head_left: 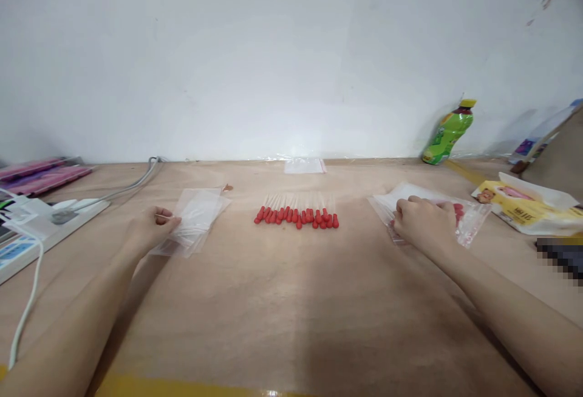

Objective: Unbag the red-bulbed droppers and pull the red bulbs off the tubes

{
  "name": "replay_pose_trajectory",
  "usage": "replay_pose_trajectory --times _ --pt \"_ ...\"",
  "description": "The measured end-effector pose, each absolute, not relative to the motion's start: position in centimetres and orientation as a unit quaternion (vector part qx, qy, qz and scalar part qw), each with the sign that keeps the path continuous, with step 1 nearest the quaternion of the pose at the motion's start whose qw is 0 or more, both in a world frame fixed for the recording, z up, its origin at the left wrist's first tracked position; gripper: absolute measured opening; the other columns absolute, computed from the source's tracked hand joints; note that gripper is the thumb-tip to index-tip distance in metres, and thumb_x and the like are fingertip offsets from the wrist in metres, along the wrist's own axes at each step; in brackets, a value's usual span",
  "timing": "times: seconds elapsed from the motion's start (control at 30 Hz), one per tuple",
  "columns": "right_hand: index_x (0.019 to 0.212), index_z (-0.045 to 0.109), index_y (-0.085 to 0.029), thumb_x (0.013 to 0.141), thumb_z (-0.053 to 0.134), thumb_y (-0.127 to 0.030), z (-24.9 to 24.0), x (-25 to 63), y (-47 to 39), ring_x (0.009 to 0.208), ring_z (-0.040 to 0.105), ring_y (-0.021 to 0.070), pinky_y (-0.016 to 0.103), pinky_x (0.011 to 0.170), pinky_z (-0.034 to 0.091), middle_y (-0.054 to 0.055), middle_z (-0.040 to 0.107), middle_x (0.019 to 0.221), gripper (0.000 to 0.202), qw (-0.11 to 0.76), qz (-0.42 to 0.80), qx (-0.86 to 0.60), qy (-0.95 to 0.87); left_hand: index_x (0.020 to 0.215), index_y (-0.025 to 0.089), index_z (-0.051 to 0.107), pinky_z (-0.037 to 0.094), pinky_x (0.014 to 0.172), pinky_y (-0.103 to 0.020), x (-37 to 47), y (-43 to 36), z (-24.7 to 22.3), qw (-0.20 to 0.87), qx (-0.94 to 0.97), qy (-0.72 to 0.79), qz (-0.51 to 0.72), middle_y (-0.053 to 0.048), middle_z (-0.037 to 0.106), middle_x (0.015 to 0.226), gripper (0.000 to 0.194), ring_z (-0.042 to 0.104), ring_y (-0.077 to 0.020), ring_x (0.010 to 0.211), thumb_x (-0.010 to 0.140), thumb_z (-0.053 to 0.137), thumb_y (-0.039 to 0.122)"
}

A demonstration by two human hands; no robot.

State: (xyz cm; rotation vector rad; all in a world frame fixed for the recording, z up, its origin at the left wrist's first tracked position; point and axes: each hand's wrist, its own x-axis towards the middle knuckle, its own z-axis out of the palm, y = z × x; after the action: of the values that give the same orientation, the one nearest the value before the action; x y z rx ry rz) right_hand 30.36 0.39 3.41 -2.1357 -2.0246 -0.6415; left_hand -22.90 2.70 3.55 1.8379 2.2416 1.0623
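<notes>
Two illegible: green bottle, yellow packet | left hand pinching white stick | right hand curled on bag, grip unclear

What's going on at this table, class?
A person's left hand pinches something thin and pale over a clear plastic bag. The right hand is at another clear bag with red pieces in it; its fingertips' grip is hidden. Between them, red-ended pieces with thin, clear stems lie in a row on the wooden tabletop.
</notes>
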Motion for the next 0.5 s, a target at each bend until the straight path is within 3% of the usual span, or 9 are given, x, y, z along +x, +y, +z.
replay_pose_trajectory --times 0.13,0.23,0.3,0.4,0.5 --pt "0.068 0.062 -0.016 0.082 0.045 -0.023 4.7 29.1 -0.8 0.072 0.057 0.0188 0.039 0.077 0.029 0.006 0.063 0.072 0.023 0.212 -0.262 -0.575 -0.746 0.082 0.017 0.047 0.044 0.068 -0.031 -21.3 2.2 4.9 -0.072 0.543 0.810 0.209 -0.003 0.055 0.080 0.034 0.054 -0.0205 0.079 0.068 0.063 0.043" --pt "0.079 0.062 -0.020 0.083 0.047 -0.020 4.8 26.3 -2.3 0.080 0.055 0.0157 0.034 0.081 0.030 0.003 0.064 0.080 0.016 0.305 -0.177 -0.385 -0.853 0.083 0.017 0.048 0.039 0.085 -0.039 -18.4 1.8 6.5 -0.207 0.568 0.756 0.249 -0.006 0.052 0.088 0.029 0.047 -0.0267 0.099 0.073 0.058 0.042" --pt "0.080 0.061 -0.022 0.083 0.046 -0.017 4.0 23.7 -3.3 0.078 0.054 0.0132 0.033 0.082 0.031 0.001 0.063 0.079 0.016 0.314 -0.120 -0.292 -0.895 0.083 0.017 0.050 0.039 0.086 -0.038 -15.7 1.5 7.0 -0.239 0.616 0.684 0.309 -0.005 0.051 0.088 0.023 0.048 -0.0241 0.097 0.078 0.053 0.039" --pt "0.077 0.059 -0.021 0.082 0.045 -0.013 1.9 19.8 -4.1 0.080 0.053 0.0133 0.034 0.082 0.032 0.000 0.062 0.075 0.016 0.283 -0.091 -0.209 -0.932 0.082 0.017 0.053 0.041 0.083 -0.032 -10.5 0.6 6.8 -0.165 0.750 0.525 0.366 -0.004 0.054 0.087 0.018 0.053 -0.0185 0.088 0.080 0.053 0.034" --pt "0.079 0.058 -0.020 0.082 0.049 -0.018 0.5 17.6 -4.5 0.082 0.052 0.0138 0.033 0.082 0.034 0.001 0.062 0.080 0.010 0.272 -0.036 -0.204 -0.940 0.085 0.018 0.056 0.041 0.085 -0.031 -5.4 -0.7 5.6 -0.056 0.850 0.414 0.321 -0.004 0.055 0.096 0.011 0.052 -0.0171 0.093 0.083 0.050 0.027"
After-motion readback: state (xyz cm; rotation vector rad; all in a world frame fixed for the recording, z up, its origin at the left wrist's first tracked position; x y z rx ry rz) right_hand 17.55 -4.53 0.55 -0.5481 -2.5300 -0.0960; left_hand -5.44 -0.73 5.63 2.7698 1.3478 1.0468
